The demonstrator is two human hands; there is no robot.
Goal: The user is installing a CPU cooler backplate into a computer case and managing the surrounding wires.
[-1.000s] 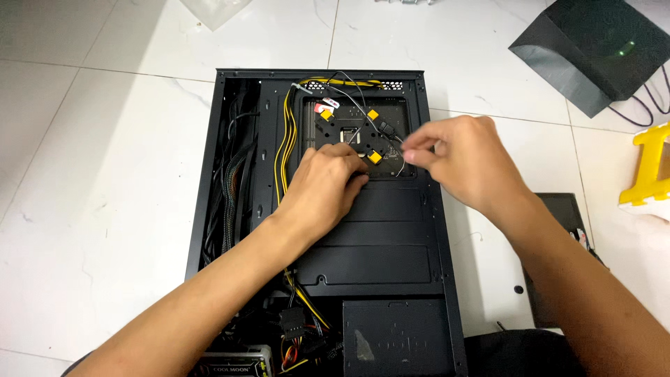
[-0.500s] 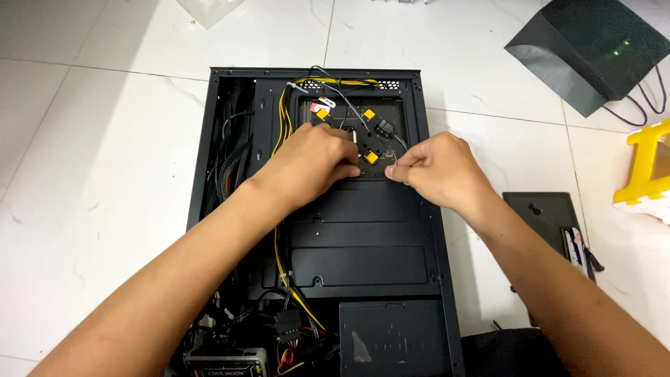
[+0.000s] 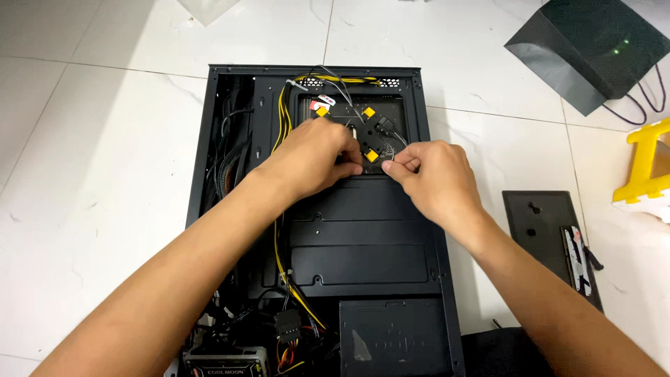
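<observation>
Left hand rests curled on the black computer case beside a yellow clip; its grip contents cannot be told. Right hand pinches a thin wire, grip closed.

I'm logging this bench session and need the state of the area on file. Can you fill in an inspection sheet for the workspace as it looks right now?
Surface: white tiled floor; the work lies directly on it.
Job's things: black computer case lying flat, side open; yellow tabs around a cutout in the upper tray.
Clutter: black panel with small parts lying right of the case; clear plastic scrap at top.
Hands: left hand and right hand meet over the cutout, fingertips pinching; what they hold is hidden.
Cables: yellow and black cable bundle runs down the case's left side; thin wires loop along the top.
Surroundings: dark paper bag upper right; yellow foam piece at right edge.
</observation>
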